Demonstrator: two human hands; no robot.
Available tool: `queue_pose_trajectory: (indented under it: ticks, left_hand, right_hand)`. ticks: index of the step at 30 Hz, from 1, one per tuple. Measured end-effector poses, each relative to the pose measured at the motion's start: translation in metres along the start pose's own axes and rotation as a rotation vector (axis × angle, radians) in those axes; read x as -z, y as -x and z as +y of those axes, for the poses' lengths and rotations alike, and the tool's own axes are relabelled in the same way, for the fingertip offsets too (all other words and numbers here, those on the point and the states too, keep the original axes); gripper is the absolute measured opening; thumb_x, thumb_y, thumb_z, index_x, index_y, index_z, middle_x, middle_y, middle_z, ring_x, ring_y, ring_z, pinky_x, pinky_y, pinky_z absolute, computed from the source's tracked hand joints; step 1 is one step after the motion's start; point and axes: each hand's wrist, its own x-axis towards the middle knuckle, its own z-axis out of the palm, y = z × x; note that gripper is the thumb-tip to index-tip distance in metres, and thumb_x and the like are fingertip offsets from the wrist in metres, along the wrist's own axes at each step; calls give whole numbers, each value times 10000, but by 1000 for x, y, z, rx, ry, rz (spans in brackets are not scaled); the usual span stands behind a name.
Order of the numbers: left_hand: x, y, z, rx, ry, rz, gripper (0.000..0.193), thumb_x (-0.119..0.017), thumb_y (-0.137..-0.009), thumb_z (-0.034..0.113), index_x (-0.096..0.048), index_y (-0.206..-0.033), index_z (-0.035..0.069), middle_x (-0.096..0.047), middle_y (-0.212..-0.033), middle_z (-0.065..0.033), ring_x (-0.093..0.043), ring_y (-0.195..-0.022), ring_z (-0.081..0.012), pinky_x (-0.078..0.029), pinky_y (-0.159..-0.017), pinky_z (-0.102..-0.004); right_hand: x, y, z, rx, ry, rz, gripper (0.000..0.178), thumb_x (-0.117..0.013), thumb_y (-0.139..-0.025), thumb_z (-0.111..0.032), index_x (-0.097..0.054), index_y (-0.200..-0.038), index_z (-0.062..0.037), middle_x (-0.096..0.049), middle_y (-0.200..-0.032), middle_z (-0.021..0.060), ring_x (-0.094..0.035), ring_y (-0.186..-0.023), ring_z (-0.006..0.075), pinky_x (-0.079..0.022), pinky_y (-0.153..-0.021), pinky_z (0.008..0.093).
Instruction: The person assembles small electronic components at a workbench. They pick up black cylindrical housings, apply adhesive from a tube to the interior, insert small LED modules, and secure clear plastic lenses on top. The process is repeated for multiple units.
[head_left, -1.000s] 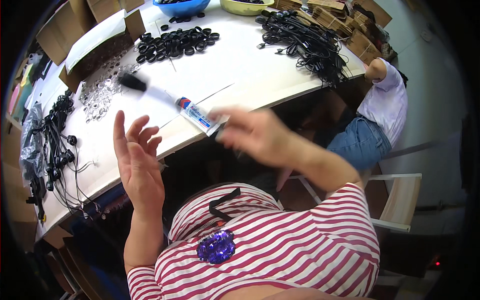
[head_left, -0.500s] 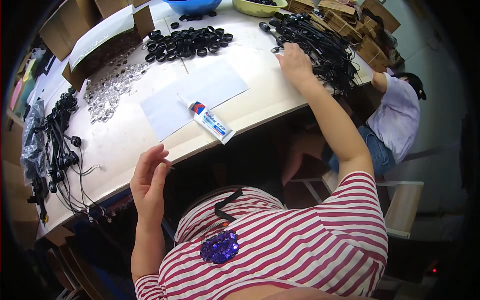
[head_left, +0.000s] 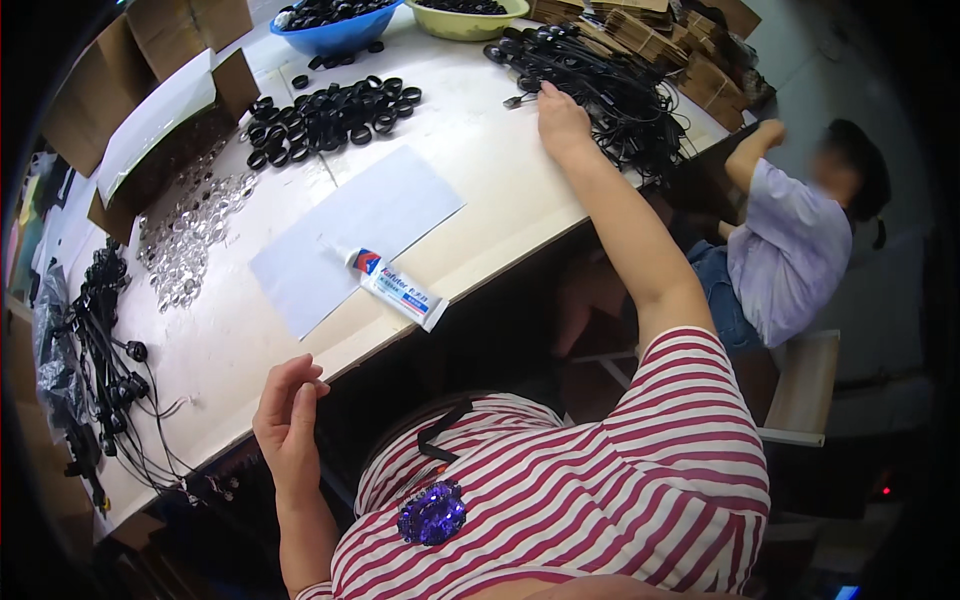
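Observation:
My right hand (head_left: 565, 122) reaches to the near left side of a heap of black cables (head_left: 625, 110). Its fingers are together and bent onto a black cable; their tips are partly hidden. A small connector (head_left: 515, 101) lies just left of it. My left hand (head_left: 288, 425) hovers at the table's front edge, palm inward, fingers loosely curled and thumb apart, with nothing plainly held. Between the hands, a white, blue and red tube (head_left: 398, 292) with a pale nozzle lies across a white paper sheet (head_left: 350, 225) and the bare tabletop.
Black rings (head_left: 335, 120) and clear discs (head_left: 190, 245) lie scattered beyond the sheet. Black corded parts (head_left: 115, 380) cover the left side. A blue bowl (head_left: 340, 38), a yellow-green bowl (head_left: 465, 25) and folded cardboard (head_left: 640, 35) stand at the back. Another person (head_left: 790, 240) sits at right.
The view has shifted, so the table's things appear further left and mostly lower. My right hand has moved slightly further in against the cable heap. My left hand keeps nearly the same pose.

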Motion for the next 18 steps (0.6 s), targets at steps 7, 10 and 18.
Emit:
queue_pose_trajectory:
  ticks: [7, 10, 18]
  left_hand:
    - [42, 6, 9, -84, -308, -14, 215, -517, -801, -58, -567, -1010, -42, -558, -924, -111, -542, -851, -170, -429, -746, -244]
    - [75, 9, 19, -195, -522, 26, 219, -520, -809, -26, -591, -1011, 18, -575, -907, -90, -547, -812, -165, -429, -730, -244]
    - [309, 24, 24, -356, -712, 1017, 241, -507, -840, 65, -590, -1065, 40, -613, -897, -64, -582, -783, -144, -464, -725, -258]
  right_hand:
    - [53, 14, -34, 174, 165, 84, 229, -506, -823, -170, -587, -1030, -114, -571, -1131, 37, -539, -1040, 222, -475, -792, 385]
    - [101, 56, -67, 462, -590, 238, 224, -558, -807, -25, -622, -1022, -24, -585, -1110, 148, -539, -1066, 277, -430, -890, 332]
    - [187, 184, -226, 1138, -890, 7, 194, -604, -759, -10, -613, -950, -41, -605, -1017, 109, -546, -1030, 280, -391, -910, 417]
